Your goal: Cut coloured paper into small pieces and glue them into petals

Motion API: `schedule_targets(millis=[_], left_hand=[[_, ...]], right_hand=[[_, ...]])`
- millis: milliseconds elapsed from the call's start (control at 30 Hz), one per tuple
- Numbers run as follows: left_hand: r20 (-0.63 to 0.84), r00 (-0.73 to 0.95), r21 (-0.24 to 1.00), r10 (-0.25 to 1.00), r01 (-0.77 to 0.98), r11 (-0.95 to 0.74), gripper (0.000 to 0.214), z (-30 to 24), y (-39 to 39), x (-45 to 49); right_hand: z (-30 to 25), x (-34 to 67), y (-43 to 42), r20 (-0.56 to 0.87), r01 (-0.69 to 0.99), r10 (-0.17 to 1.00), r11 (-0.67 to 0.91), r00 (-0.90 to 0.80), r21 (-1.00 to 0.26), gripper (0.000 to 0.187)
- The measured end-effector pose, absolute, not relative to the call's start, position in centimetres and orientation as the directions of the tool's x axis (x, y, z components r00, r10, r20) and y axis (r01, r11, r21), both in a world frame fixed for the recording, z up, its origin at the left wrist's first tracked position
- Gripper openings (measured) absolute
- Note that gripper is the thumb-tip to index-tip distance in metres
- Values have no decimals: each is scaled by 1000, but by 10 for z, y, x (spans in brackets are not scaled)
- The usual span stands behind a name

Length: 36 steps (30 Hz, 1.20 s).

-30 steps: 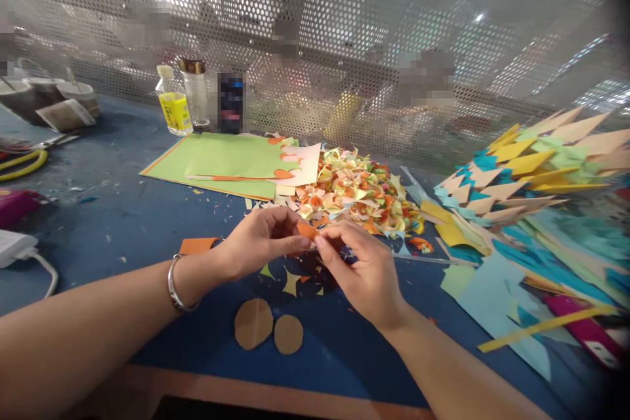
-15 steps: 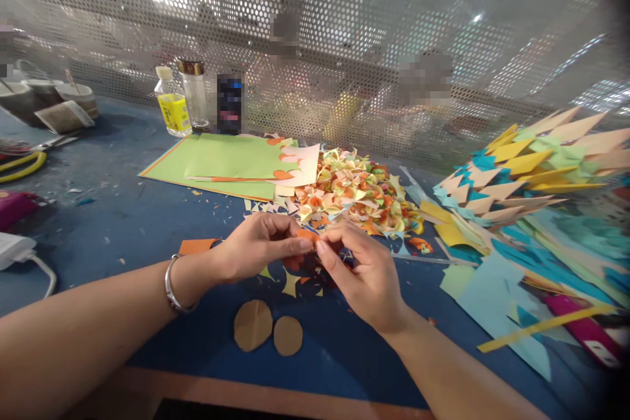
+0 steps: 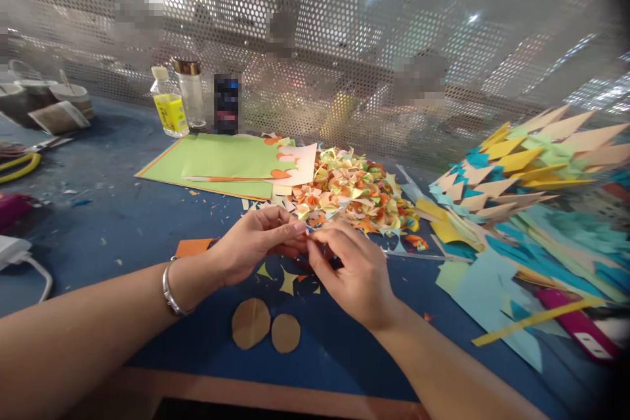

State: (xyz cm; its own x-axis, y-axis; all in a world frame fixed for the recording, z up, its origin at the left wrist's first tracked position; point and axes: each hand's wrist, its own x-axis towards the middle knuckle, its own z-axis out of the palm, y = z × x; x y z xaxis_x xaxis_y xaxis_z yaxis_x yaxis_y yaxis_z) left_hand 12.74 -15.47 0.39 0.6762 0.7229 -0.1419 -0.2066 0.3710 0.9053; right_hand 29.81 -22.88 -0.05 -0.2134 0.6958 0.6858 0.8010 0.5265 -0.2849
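My left hand [image 3: 258,239] and my right hand [image 3: 354,266] meet over the blue tabletop, thumbs and forefingers pinched close together. Whatever is between the fingertips is hidden or too small to make out. Below them lie two round brown cardboard discs [image 3: 251,323], side by side. A few yellow-green paper offcuts [image 3: 289,281] are scattered just under the hands. An orange paper piece [image 3: 194,247] lies by my left wrist. Behind my fingers rises a heap of small cut paper pieces [image 3: 349,187] in orange, yellow and pink.
Green paper sheets [image 3: 226,156] lie left of the heap. Behind them stand a yellow-labelled bottle [image 3: 170,108], a glass jar [image 3: 191,98] and a phone [image 3: 227,104]. To the right are a spiky folded-paper piece [image 3: 516,164] and blue paper [image 3: 497,298]. Yellow-handled scissors [image 3: 22,167] lie far left.
The orange paper that showed between my fingertips is out of sight now. My right hand has shifted slightly left and turned over more. The whole view has moved a little.
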Motion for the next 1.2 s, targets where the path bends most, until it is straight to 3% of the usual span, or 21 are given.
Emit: schedule_targets(millis=[333, 567, 1200], left_hand=[[-173, 678, 889, 715, -205, 409, 25, 5, -152, 126], [-138, 706, 938, 694, -132, 320, 26, -1, -149, 124], [-31, 716, 993, 697, -57, 103, 26, 3, -149, 125]], right_hand=[[1, 296, -230, 674, 791, 716, 513, -181, -332, 4], [4, 297, -232, 647, 731, 746, 528, -157, -432, 5], [5, 299, -231, 636, 696, 758, 536, -147, -478, 6]])
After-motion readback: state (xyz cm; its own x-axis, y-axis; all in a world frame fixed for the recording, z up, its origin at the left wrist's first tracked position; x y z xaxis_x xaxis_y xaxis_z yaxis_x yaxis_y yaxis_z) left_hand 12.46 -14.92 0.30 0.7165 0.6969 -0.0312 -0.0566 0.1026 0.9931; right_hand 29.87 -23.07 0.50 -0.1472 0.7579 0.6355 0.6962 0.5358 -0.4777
